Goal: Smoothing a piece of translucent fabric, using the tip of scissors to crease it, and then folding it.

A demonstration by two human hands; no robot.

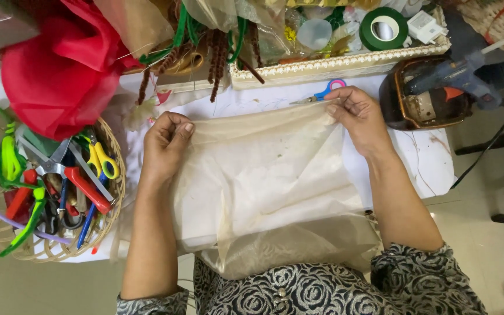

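Outstretched, left hand (164, 149) and right hand (360, 119) pinching sheer beige fabric (263, 175) taut

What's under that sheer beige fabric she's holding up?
Through the sheer beige fabric, pinched by the left hand and right hand, the white table shows. The scissors lie beyond its top edge, blade tips hidden. The folded lower part hides whatever lies beneath.

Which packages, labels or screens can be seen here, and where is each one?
Clear plastic bags: top centre, above the ornate tray, crumpled, see-through.
White boxy item: top right in the cream ornate tray, beside the green tape roll; what it is cannot be told.
Screens or signs: none visible.
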